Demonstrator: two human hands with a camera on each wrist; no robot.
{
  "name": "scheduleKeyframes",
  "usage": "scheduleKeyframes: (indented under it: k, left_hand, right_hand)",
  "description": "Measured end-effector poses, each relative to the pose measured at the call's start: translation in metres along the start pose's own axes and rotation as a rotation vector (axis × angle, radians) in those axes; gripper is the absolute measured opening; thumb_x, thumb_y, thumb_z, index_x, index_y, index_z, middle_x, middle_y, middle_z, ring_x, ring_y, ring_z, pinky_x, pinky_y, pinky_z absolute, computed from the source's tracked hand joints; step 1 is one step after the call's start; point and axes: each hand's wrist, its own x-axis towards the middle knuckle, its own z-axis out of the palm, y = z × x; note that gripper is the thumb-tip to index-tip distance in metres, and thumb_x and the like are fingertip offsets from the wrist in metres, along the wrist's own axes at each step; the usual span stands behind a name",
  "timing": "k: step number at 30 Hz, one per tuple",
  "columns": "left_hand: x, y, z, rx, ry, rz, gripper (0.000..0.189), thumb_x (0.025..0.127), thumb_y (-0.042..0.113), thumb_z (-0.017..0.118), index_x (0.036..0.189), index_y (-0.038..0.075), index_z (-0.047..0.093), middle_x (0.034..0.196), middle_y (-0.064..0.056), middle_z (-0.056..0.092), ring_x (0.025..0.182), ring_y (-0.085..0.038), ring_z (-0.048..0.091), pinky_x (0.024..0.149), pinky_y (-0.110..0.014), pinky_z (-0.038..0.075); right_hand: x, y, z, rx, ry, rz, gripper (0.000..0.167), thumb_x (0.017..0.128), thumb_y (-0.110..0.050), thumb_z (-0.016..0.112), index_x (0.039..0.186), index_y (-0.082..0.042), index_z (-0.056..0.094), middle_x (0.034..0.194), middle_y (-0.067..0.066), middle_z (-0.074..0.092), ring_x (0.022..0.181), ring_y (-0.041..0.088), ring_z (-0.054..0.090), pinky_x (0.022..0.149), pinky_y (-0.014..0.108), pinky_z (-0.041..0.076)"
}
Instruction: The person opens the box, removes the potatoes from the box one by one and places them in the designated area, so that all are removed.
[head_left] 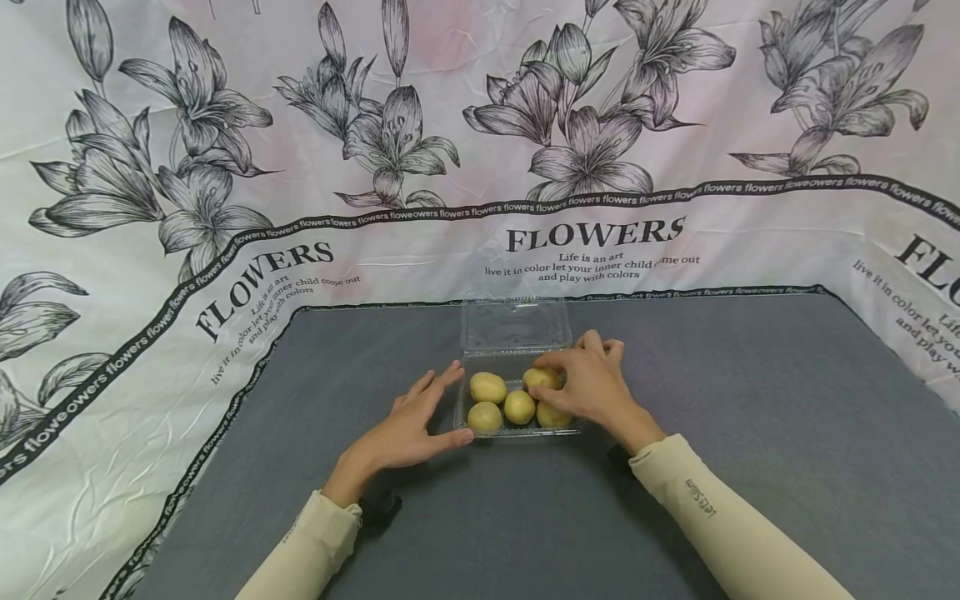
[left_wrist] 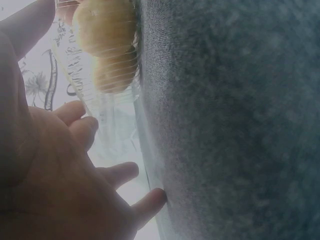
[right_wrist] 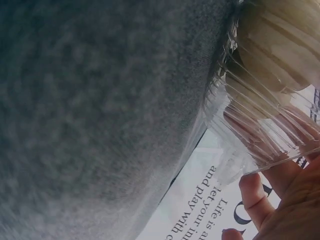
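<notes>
A clear plastic clamshell box (head_left: 517, 432) lies on the grey table with its lid (head_left: 516, 325) raised at the back. Inside sit several smooth, round yellow fruits (head_left: 519, 407); their exact kind does not show. My right hand (head_left: 592, 382) reaches over the box's right wall, and its thumb and forefinger pinch the back right fruit (head_left: 542, 378). In the right wrist view, fingers show through the ribbed box wall (right_wrist: 265, 110). Beside the left wall is my left hand (head_left: 408, 427), fingers spread and straight, thumb at the front left corner. The left wrist view shows its palm holding nothing.
A white cloth with black flower drawings and lettering (head_left: 596, 237) hangs behind and along the sides of the grey table (head_left: 360, 350). The raised lid stands close to the table's back edge. Dark wrist devices (head_left: 382, 510) sit below both hands.
</notes>
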Motion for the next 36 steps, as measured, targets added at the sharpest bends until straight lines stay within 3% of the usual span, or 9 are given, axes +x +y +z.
scheduleKeyframes:
  k: [8,26,36]
  left_hand:
    - [0.0,0.0006,-0.0001,0.002,0.009,0.011,0.093,0.093,0.056,0.067,0.165,0.029,0.015,0.172,0.013,0.006,0.16,-0.036,0.002,0.117,-0.075,0.008]
    - [-0.0011,0.0024,-0.0019,-0.005,0.0,0.0,0.093,0.093,0.055,0.067,0.165,0.029,0.014,0.172,0.011,0.006,0.16,-0.037,0.002,0.118,-0.075,0.007]
    - [-0.0002,0.0011,-0.0008,-0.002,-0.003,-0.001,0.092,0.093,0.057,0.066,0.165,0.031,0.014,0.172,0.013,0.006,0.16,-0.037,0.002,0.117,-0.076,0.007]
  right_hand:
    - [-0.0001,0.0053,-0.0002,0.088,-0.001,0.0,0.038,0.081,-0.041,0.085,0.113,-0.021,0.08,0.099,-0.001,0.078,0.092,0.027,0.041,0.091,0.059,0.019]
    - [0.0005,0.0081,-0.0002,0.14,-0.01,0.006,0.035,0.081,-0.037,0.085,0.111,-0.021,0.081,0.101,0.001,0.077,0.092,0.026,0.04,0.092,0.058,0.018]
    - [-0.0016,0.0096,-0.0006,0.203,0.009,0.014,0.032,0.081,-0.035,0.084,0.11,-0.021,0.081,0.099,0.001,0.076,0.09,0.025,0.038,0.086,0.053,0.017]
